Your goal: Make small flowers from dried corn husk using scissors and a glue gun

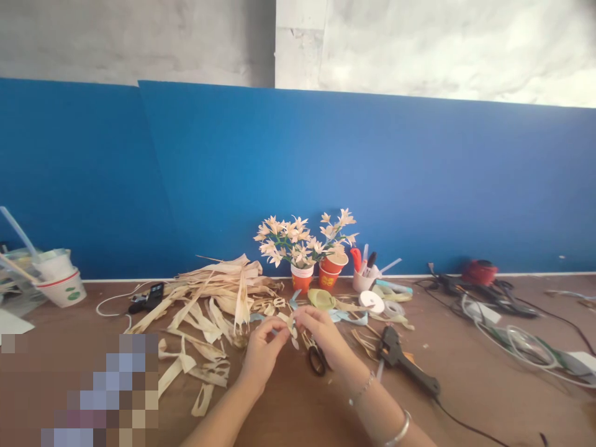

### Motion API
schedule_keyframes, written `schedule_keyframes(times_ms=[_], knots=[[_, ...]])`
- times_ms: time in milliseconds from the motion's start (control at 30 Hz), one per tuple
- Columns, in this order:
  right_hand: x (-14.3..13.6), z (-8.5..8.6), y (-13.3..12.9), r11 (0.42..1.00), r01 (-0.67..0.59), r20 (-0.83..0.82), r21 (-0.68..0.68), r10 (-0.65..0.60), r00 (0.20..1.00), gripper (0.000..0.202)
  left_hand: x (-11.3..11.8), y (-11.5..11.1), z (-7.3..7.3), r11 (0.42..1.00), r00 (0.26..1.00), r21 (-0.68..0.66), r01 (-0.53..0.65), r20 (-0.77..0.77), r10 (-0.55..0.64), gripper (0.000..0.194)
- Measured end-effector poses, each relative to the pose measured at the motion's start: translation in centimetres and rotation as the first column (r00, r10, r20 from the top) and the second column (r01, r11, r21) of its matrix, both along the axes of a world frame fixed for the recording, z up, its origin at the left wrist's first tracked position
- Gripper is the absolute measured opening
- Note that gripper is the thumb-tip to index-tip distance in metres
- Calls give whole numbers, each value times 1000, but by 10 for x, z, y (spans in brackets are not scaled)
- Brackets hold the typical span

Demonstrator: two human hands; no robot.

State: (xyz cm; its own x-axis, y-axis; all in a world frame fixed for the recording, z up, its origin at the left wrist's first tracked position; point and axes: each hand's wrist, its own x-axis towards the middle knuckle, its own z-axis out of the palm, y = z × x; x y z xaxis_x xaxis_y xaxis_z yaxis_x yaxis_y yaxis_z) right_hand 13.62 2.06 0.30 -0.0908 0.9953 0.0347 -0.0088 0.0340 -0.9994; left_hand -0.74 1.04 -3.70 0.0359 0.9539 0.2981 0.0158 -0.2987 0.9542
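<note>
Both hands meet over the middle of the brown table. My left hand [263, 351] has its thumb and fingers pinched on a small pale husk piece [292, 324]. From the right, my right hand [321, 329] pinches the same piece near its top, with a bracelet and a bangle on that arm. Just below the fingers lie scissors with dark handles [316, 360], partly hidden by my right hand. A heap of dry husk strips [223, 285] spreads beside my left hand. Pale flowers [288, 236] stand in a red paper cup [301, 279] behind the hands.
Right of my hands lies a black glue gun [405, 360] with its cord. Further back are a white tape roll [371, 302] and a pen cup [363, 280]. Cables [507, 341] tangle at the right. A white cup [63, 288] stands far left, and a blue partition [209, 180] runs behind.
</note>
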Motion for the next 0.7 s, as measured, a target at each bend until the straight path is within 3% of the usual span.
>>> schedule_keyframes(times_ms=[167, 267, 433, 567, 700], knots=[[-2, -5, -3, 978, -127, -173, -169, 97, 980, 15, 0, -1, 1, 996, 998, 69, 54, -30, -52, 13], [-2, -6, -2, 968, -148, -188, -201, 110, 976, 18, 1, -3, 5, 998, 998, 34, 60, -3, -60, 14], [3, 2, -2, 997, -18, -168, -76, 5, 986, 25, 0, -6, 12, 987, 988, -140, 78, 142, -58, 21], [5, 6, -4, 992, -102, -41, 78, 106, 994, 23, 0, -6, 13, 973, 981, -191, 132, 167, -100, 23], [4, 1, -2, 994, 18, 31, 106, -21, 999, 21, 2, -6, 11, 966, 990, -239, 96, 125, -67, 21]])
